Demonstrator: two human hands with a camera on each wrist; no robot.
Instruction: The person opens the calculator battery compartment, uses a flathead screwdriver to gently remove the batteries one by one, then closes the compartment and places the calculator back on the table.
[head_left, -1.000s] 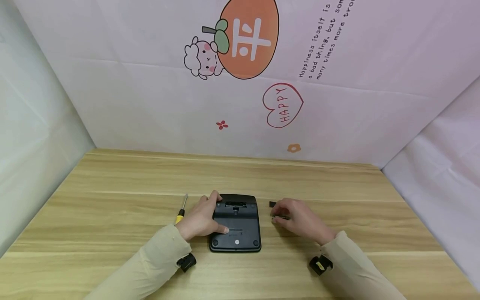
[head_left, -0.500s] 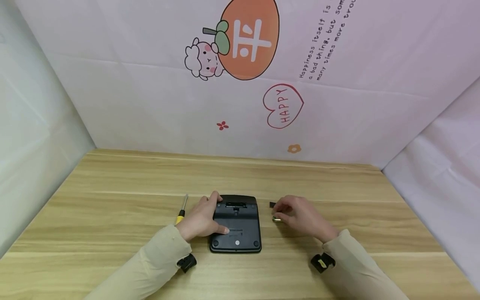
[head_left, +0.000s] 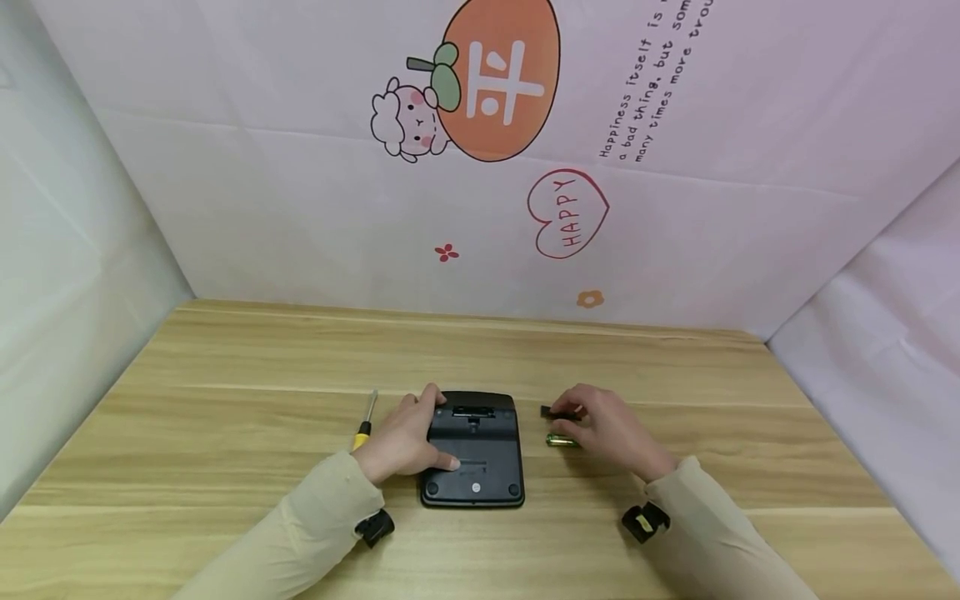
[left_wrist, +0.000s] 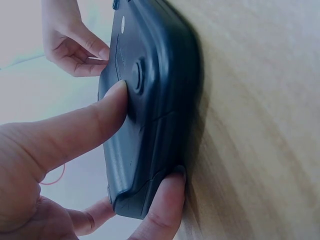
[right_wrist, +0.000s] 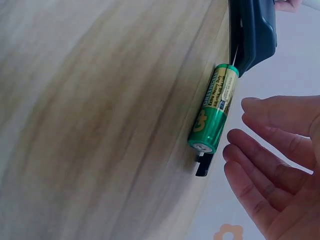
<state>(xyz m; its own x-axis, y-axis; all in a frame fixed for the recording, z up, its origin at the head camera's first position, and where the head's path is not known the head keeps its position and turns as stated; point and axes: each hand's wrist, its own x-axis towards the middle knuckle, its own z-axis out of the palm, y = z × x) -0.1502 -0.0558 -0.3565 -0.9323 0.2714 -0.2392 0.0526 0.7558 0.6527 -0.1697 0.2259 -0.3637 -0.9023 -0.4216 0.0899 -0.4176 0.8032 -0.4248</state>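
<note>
A black calculator (head_left: 495, 454) lies face down on the table, its small battery compartment (head_left: 474, 412) uncovered near the far end. My left hand (head_left: 401, 437) grips its left side, thumb on the back and fingers along the edge, as the left wrist view shows with the thumb (left_wrist: 107, 107) beside a round foot. To the right lies a green and gold battery (right_wrist: 215, 110). Just beyond it is a small flat black piece (head_left: 547, 412), partly hidden behind the fingers. My right hand (head_left: 611, 433) hovers beside both, fingers loosely bent and nothing between them.
A screwdriver (head_left: 365, 425) with a yellow and black handle lies left of the calculator, partly behind the left hand. The wooden table (head_left: 262, 350) ends at a white printed backdrop (head_left: 300, 208). White sheets hang at both sides.
My right hand has let go of the battery, which now lies on the table, and has shifted slightly away toward the black piece. The left hand keeps its grip on the calculator.
</note>
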